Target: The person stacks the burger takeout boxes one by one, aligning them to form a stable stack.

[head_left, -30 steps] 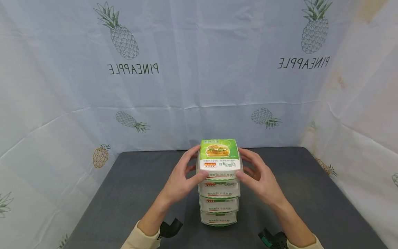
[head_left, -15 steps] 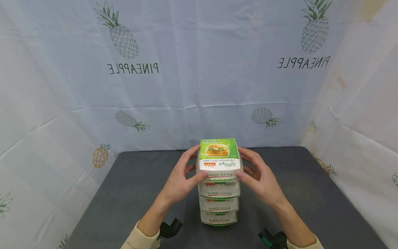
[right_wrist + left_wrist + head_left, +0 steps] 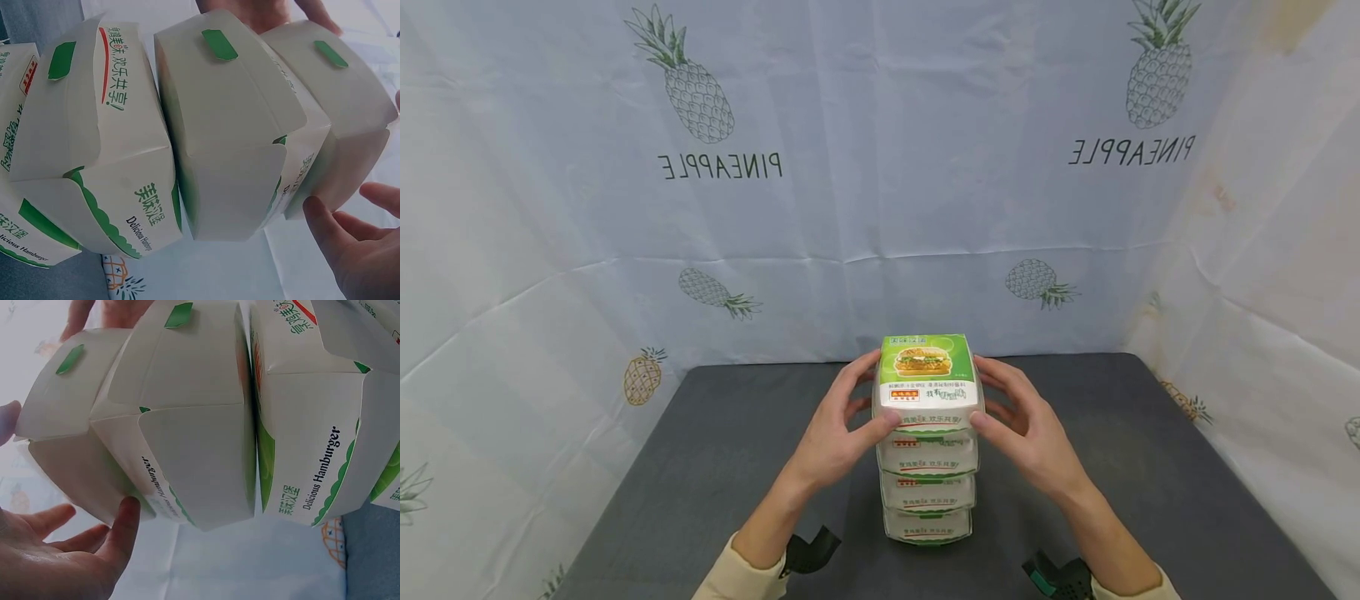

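Note:
Several white-and-green paper hamburger boxes [image 3: 928, 496] stand in one upright stack in the middle of the table. The top hamburger box [image 3: 925, 400] shows a printed burger on its lid. My left hand [image 3: 835, 433] holds its left side, thumb at the front corner and fingers around the side. My right hand [image 3: 1033, 433] holds the right side the same way. In the left wrist view, the left hand [image 3: 75, 550] touches the top hamburger box [image 3: 81, 465]. The right wrist view has the right hand [image 3: 356, 244] against that box [image 3: 350, 156]. Some far-side fingers are partly hidden.
Under the stack is a dark grey table [image 3: 737, 442]. A pale cloth [image 3: 880, 208] printed with pineapples hangs behind it and along both sides. Black straps [image 3: 812, 550] sit near the wrists, below light sleeves.
The top hamburger box has shifted very slightly left in the head view. Both hands keep almost the same places on it; the lower boxes look still.

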`<state>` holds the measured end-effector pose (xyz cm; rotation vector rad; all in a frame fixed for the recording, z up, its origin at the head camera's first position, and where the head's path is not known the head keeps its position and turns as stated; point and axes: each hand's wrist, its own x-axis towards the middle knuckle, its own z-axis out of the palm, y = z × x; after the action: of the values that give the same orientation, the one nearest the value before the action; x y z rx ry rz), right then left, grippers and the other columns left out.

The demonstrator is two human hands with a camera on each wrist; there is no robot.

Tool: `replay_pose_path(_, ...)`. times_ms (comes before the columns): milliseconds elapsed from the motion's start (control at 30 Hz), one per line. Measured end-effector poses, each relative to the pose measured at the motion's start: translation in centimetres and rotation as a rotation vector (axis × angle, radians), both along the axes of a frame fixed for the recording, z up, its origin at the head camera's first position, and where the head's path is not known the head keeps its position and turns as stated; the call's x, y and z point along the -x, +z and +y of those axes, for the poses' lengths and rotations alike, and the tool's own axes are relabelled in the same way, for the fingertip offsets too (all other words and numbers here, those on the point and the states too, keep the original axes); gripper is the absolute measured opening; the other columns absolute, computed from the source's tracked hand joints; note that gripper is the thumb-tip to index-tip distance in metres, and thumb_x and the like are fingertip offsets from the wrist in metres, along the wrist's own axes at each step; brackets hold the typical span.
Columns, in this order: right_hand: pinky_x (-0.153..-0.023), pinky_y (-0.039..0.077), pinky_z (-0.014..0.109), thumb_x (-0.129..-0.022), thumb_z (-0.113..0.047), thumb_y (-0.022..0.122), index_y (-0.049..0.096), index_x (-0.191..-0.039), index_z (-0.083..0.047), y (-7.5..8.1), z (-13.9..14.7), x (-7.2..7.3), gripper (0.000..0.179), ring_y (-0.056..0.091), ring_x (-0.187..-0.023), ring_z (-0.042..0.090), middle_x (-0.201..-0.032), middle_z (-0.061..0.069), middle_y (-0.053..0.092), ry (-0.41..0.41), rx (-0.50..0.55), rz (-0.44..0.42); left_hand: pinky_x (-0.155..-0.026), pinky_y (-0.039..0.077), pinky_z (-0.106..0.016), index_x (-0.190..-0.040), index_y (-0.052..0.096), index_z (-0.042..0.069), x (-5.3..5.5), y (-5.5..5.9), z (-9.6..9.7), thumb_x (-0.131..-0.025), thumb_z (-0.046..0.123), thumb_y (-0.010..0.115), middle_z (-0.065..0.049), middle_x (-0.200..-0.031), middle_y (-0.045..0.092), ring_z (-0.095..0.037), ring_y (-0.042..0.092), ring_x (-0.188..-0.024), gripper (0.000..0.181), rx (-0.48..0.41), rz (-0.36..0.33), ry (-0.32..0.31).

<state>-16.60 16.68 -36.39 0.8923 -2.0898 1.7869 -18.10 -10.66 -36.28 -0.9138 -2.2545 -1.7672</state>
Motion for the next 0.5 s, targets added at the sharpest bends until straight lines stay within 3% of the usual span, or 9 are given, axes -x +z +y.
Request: replay_pose_path(500, -0.105, 0.043, 0.02, -0.097, 0.009, 0.057, 0.038, -0.154, 0.0, -0.21, 0.44, -0.09, 0.061, 0.042, -0.137, 0.014, -0.15, 0.019, 0.037, -0.035, -0.003, -0.004, -0.108, 0.042, -0.056, -0.161, 0.029, 0.014, 0.03, -0.13, -0.12, -0.099, 0.023, 0.066, -0.009, -0.159, 0.03, -0.03, 0.034, -0.143, 0.073, -0.017, -0.034, -0.005)
